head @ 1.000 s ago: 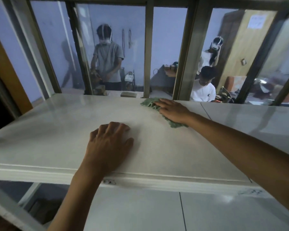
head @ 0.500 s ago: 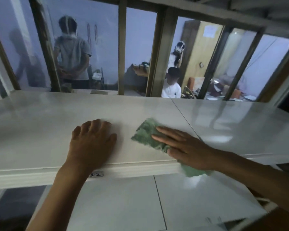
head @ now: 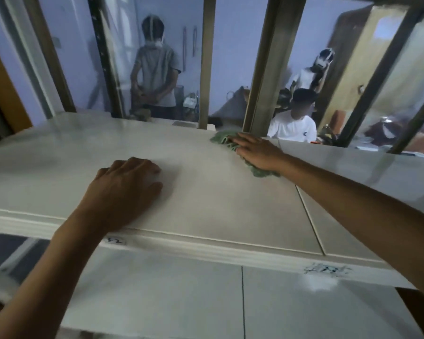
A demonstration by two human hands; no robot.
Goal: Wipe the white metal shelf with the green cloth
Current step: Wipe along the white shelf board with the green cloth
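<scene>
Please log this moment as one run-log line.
right hand: presses green cloth, far edge | left hand: rests on white shelf

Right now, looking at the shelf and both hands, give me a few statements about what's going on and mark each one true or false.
1. The right hand presses the green cloth flat at the far edge of the white shelf. True.
2. The left hand holds the cloth. False: it rests on bare shelf, holding nothing.
3. The two hands touch each other. False: they are well apart.
4. Other people are visible beyond the shelf posts. True.
</scene>
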